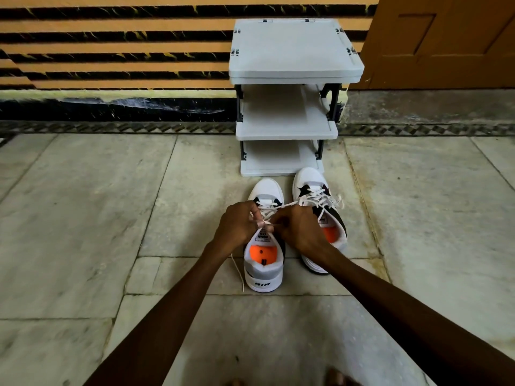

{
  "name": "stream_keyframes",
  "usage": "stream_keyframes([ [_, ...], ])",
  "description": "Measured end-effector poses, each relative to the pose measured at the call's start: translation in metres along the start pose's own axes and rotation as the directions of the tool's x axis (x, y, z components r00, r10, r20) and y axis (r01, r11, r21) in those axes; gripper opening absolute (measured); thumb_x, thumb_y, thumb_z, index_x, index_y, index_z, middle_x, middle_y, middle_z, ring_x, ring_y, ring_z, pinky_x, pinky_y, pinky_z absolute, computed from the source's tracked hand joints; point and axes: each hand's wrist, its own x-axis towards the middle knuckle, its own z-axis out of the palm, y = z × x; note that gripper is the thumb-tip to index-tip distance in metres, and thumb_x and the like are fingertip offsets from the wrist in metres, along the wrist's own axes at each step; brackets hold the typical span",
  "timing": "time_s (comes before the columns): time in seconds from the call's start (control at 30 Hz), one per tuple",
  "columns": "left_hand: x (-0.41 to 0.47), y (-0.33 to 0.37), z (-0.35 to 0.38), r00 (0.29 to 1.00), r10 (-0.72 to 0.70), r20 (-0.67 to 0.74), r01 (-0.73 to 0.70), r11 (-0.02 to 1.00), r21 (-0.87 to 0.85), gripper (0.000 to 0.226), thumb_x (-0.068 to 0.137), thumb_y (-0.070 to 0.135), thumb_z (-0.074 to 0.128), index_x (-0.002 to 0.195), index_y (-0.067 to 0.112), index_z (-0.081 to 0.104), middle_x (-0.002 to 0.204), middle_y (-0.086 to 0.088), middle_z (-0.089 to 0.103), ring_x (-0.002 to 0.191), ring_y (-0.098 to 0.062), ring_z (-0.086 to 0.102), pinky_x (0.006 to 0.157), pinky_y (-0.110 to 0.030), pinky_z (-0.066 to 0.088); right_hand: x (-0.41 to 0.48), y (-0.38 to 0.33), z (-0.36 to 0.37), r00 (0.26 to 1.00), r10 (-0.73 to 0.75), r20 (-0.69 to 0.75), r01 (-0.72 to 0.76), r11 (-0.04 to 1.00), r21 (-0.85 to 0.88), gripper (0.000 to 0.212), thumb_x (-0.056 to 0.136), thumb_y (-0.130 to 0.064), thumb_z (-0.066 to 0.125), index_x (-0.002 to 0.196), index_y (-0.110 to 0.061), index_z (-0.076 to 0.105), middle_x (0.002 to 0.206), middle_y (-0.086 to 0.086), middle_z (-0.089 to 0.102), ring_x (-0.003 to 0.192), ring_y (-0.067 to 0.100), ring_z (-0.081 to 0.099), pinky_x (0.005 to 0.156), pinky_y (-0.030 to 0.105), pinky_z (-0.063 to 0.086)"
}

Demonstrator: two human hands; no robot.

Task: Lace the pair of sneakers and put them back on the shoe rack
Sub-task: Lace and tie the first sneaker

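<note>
Two white sneakers with orange insoles stand side by side on the stone floor, toes toward a white shoe rack point(287, 129). Over the left sneaker point(263, 270), my left hand point(238, 224) and my right hand point(296, 229) each pinch its white lace point(267, 213) just above the tongue. One loose end of that lace trails down the shoe's left side to the floor. The right sneaker point(312, 185) sits a little farther forward, its lace point(326, 197) threaded and lying loose across the top. My right wrist hides part of its heel.
The rack has three empty shelves and stands against a striped orange and black wall point(111, 51). A brown wooden door point(446, 37) is at the back right. My toes point(334, 378) show at the bottom edge.
</note>
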Motion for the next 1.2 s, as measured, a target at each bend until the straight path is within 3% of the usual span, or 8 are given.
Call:
stream_keyframes([
  [0.1, -0.003, -0.001, 0.000, 1.000, 0.000, -0.024, 0.000, 1.000, 0.006, 0.004, 0.081, 0.013, 0.069, 0.084, 0.015, 0.066, 0.068, 0.015, 0.054, 0.072, -0.010, 0.053, 0.067, -0.022, 0.037, -0.002, 0.003, -0.001, 1.000, -0.026, 0.004, 0.026, 0.999, 0.020, 0.015, 0.079, -0.023, 0.072, 0.075, -0.009, 0.076, 0.071, 0.011, 0.074, 0.067, 0.022, 0.067, 0.065, 0.038, 0.053],
  [0.27, 0.000, -0.010, 0.002, 0.998, -0.052, -0.026, 0.054, 0.997, 0.053, 0.010, 0.086, 0.012, 0.062, 0.079, 0.019, 0.061, 0.094, -0.002, 0.063, 0.084, -0.016, 0.057, 0.070, -0.024, 0.035, 0.000, 0.005, 0.002, 1.000, 0.025, 0.004, -0.025, 0.996, 0.086, 0.007, 0.078, -0.015, 0.073, 0.081, -0.012, 0.078, 0.078, 0.009, 0.077, 0.073, 0.022, 0.071, 0.073, 0.041, 0.057],
  [0.4, -0.002, -0.016, 0.007, 0.997, -0.073, 0.001, 0.073, 0.997, -0.034, 0.009, 0.087, 0.009, 0.058, 0.082, 0.016, 0.058, 0.099, -0.009, 0.063, 0.094, -0.023, 0.058, 0.072, -0.025, 0.034, 0.000, 0.005, 0.003, 1.000, 0.027, 0.006, -0.028, 0.994, 0.101, 0.006, 0.078, -0.016, 0.073, 0.081, -0.013, 0.077, 0.078, 0.007, 0.077, 0.074, 0.020, 0.071, 0.074, 0.040, 0.057],
  [0.57, -0.006, -0.016, 0.009, 0.993, -0.090, -0.077, 0.089, 0.996, -0.026, 0.014, 0.085, 0.003, 0.054, 0.077, 0.014, 0.056, 0.091, -0.011, 0.065, 0.087, -0.026, 0.059, 0.070, -0.030, 0.040, -0.003, 0.001, 0.002, 0.999, 0.030, -0.013, -0.028, 0.994, 0.109, 0.007, 0.080, -0.014, 0.072, 0.083, -0.012, 0.078, 0.080, 0.007, 0.077, 0.073, 0.015, 0.068, 0.071, 0.029, 0.054],
  [0.7, -0.011, -0.014, 0.006, 0.991, -0.106, -0.077, 0.111, 0.992, 0.058, 0.016, 0.082, 0.002, 0.054, 0.075, 0.015, 0.058, 0.074, 0.000, 0.061, 0.080, -0.025, 0.062, 0.066, -0.030, 0.043, -0.006, 0.004, 0.001, 0.991, 0.129, -0.036, -0.125, 0.987, 0.098, 0.010, 0.076, -0.009, 0.071, 0.081, -0.013, 0.078, 0.074, 0.008, 0.076, 0.063, 0.011, 0.064, 0.059, 0.016, 0.044],
  [0.97, -0.014, -0.005, 0.003, 0.995, -0.053, -0.084, 0.072, 0.968, 0.241, 0.011, 0.083, 0.009, 0.055, 0.087, 0.018, 0.060, 0.100, -0.009, 0.059, 0.090, -0.030, 0.059, 0.068, -0.031, 0.041, -0.012, -0.002, 0.000, 0.993, 0.106, -0.047, -0.110, 0.987, -0.116, 0.007, 0.068, -0.009, 0.066, 0.069, -0.010, 0.073, 0.064, 0.011, 0.070, 0.061, 0.026, 0.066, 0.059, 0.031, 0.054],
  [1.2, -0.012, -0.001, -0.003, 0.993, -0.075, -0.087, 0.100, 0.940, 0.327, 0.015, 0.081, 0.010, 0.055, 0.092, 0.016, 0.063, 0.107, -0.010, 0.063, 0.098, -0.035, 0.061, 0.077, -0.038, 0.048, -0.012, -0.008, -0.002, 0.994, 0.099, -0.050, -0.108, 0.972, -0.209, 0.019, 0.074, -0.029, 0.071, 0.074, -0.010, 0.072, 0.072, 0.012, 0.072, 0.068, 0.030, 0.068, 0.064, 0.033, 0.056],
])
